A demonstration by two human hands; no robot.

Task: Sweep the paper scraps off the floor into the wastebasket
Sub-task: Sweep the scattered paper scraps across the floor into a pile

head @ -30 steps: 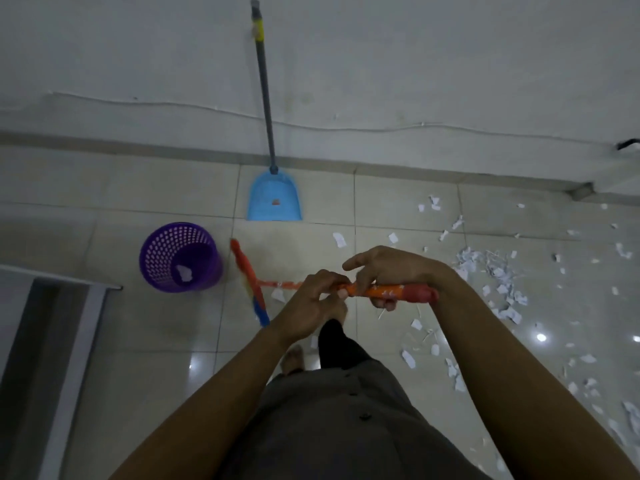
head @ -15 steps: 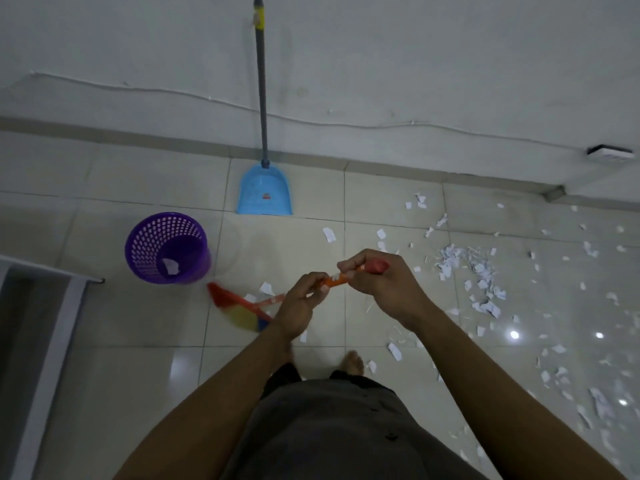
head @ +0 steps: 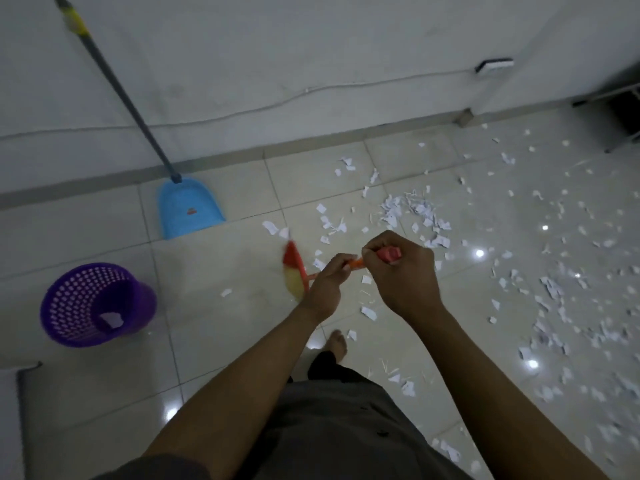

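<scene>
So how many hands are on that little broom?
2. The left hand grips the broom on its orange handle, nearer the bristles; the right hand grips the red end.

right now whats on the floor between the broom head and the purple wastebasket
Head view: one small paper scrap lies on the tile between broom head and wastebasket; otherwise that stretch is bare.

Dark grey garment (head: pixel 339 431) over torso, small dark buttons (head: pixel 382 433), black trouser leg (head: pixel 322 368), bare foot (head: pixel 338 344), hands (head: pixel 405 282) and forearms (head: pixel 485 375) bare
</scene>
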